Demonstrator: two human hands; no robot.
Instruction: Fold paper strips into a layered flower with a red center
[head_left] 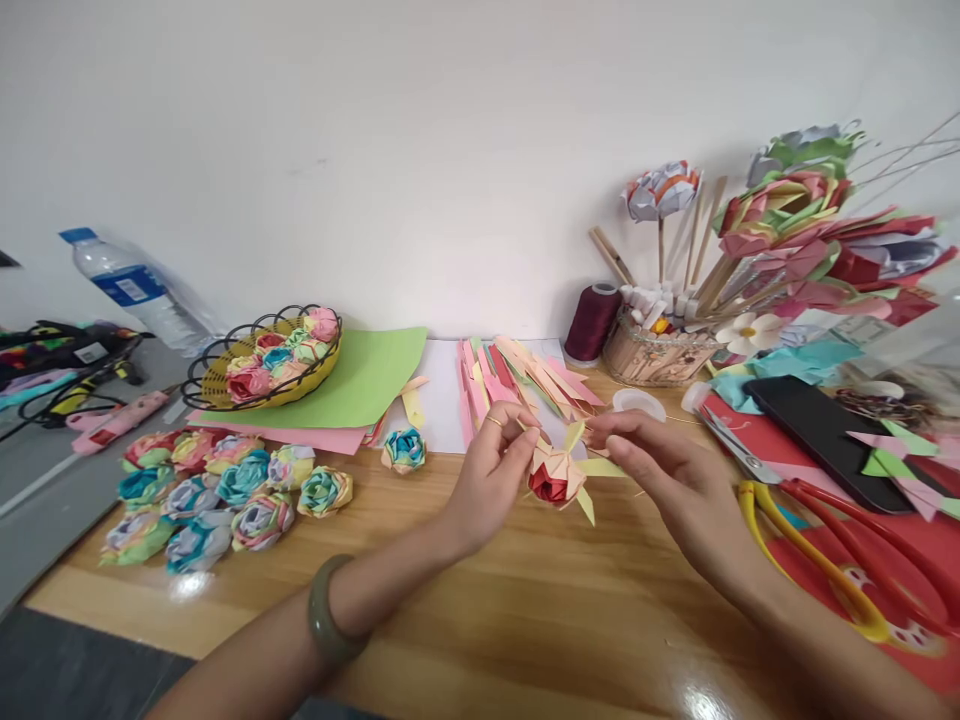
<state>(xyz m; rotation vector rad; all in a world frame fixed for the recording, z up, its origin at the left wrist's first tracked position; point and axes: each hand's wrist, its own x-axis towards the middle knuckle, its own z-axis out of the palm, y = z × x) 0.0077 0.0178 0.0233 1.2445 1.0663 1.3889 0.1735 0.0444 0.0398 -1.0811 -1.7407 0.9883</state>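
A small paper flower (553, 482) with a red centre and pale peach petals hangs over the table between my hands, tilted toward me. Yellow paper strips stick out from its base. My left hand (491, 480) is closed, with thumb and forefinger pinching the flower's left edge. To the right, my right hand (671, 470) has its thumb and fingers drawn together close to the flower's strips. What those fingertips hold is too small to make out; a thin thread or wire seems to run near them.
Several paper flowers (240, 478) lie at left, below a yellow basket (324, 372) of more. Behind my hands are paper strips (480, 385). Maroon thread (592, 325) stands beside a holder (660, 352) of sticks. Scissors (814, 590) and a black phone (825, 440) lie at right.
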